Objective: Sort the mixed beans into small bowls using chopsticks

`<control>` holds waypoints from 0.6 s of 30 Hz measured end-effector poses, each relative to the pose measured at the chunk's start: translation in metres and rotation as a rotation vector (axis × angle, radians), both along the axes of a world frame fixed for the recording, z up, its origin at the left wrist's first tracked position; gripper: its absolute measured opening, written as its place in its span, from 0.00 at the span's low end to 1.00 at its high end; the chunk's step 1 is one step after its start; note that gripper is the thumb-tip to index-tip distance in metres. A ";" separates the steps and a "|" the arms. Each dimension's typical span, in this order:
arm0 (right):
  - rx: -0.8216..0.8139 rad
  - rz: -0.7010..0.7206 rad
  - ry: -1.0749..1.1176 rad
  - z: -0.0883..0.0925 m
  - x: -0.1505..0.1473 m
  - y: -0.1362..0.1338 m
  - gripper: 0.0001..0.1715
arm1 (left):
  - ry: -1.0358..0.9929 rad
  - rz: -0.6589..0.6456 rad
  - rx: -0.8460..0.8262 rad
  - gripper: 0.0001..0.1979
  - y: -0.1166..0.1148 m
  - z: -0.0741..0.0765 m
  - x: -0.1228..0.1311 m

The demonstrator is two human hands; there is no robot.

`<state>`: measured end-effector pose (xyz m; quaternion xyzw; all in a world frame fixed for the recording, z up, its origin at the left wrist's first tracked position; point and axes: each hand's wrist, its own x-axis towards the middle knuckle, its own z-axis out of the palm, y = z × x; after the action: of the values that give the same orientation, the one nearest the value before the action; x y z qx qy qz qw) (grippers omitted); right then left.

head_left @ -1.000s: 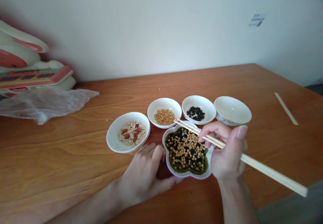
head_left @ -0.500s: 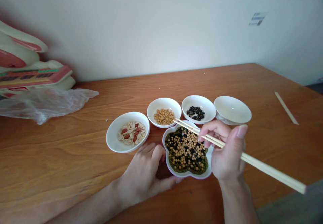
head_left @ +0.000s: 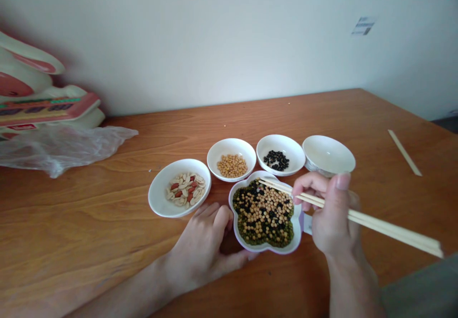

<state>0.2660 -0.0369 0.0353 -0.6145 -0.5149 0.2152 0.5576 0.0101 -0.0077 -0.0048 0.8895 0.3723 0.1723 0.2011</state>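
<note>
A flower-shaped dish [head_left: 297, 232] with a pale purple rim holds mixed yellow soybeans, black beans and green mung beans. My left hand [head_left: 203, 246] grips its left side, fingers curled at the rim and thumb along the lower edge. In my right hand [head_left: 329, 210] is a pair of wooden chopsticks [head_left: 390, 232], their tips over the far part of the dish. I cannot make out any bean between the tips. Behind the dish stand a white bowl of soybeans [head_left: 232, 165] and another of black beans [head_left: 276, 160]. Peanuts [head_left: 186, 190] fill part of a bowl at the left.
An empty white bowl [head_left: 329, 154] stands at the right of the row. Farther right lies a pale wooden stick [head_left: 404, 152]. A clear plastic bag [head_left: 67, 146] rests beside a rabbit-shaped toy [head_left: 46, 93] at the left. A wall rises behind the table [head_left: 171, 136].
My right hand has moved right and slightly nearer me with the chopsticks. Their tips have gone from beside the soybean bowl to above the flower-shaped dish. My left hand stays at the dish.
</note>
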 end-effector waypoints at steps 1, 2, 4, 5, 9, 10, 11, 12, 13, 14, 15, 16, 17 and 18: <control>-0.002 0.021 -0.007 -0.001 0.001 0.000 0.49 | 0.002 0.001 -0.009 0.24 0.000 0.000 0.000; 0.001 0.036 -0.014 -0.002 0.001 0.001 0.48 | 0.002 0.001 -0.016 0.24 0.000 0.001 0.000; 0.004 0.048 -0.031 -0.003 0.000 0.002 0.47 | 0.003 -0.002 -0.019 0.24 0.000 0.002 0.001; -0.001 0.048 -0.046 -0.002 -0.001 0.002 0.47 | 0.001 -0.001 -0.016 0.24 0.000 0.002 0.001; -0.029 0.041 -0.106 0.000 -0.002 0.000 0.46 | 0.004 -0.008 -0.005 0.23 0.000 0.003 0.001; -0.029 0.039 -0.114 0.001 -0.002 -0.001 0.46 | 0.005 -0.005 0.001 0.23 -0.001 0.004 0.001; -0.025 0.035 -0.115 0.002 -0.002 -0.002 0.45 | 0.006 -0.006 0.004 0.23 -0.001 0.004 0.001; -0.017 0.031 -0.111 0.003 -0.001 -0.002 0.45 | 0.005 -0.005 0.005 0.23 0.000 0.004 0.002; -0.009 0.028 -0.105 0.003 -0.002 -0.002 0.45 | 0.003 -0.005 0.006 0.24 0.000 0.004 0.002; 0.000 0.025 -0.099 0.004 -0.002 -0.002 0.45 | 0.001 -0.007 0.005 0.24 0.000 0.004 0.002; 0.004 0.025 -0.096 0.004 -0.002 -0.002 0.45 | -0.001 -0.009 0.003 0.24 0.000 0.004 0.002; 0.005 0.028 -0.100 0.004 -0.003 -0.001 0.45 | -0.002 -0.011 0.000 0.23 0.001 0.004 0.002; 0.004 0.032 -0.109 0.003 -0.003 0.000 0.45 | -0.003 -0.010 -0.002 0.23 0.001 0.004 0.003; 0.001 0.035 -0.121 0.003 -0.003 0.000 0.45 | -0.004 -0.007 -0.004 0.23 0.001 0.003 0.003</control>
<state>0.2627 -0.0364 0.0384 -0.6171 -0.5584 0.1869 0.5220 0.0128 -0.0065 -0.0017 0.8901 0.3692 0.1727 0.2041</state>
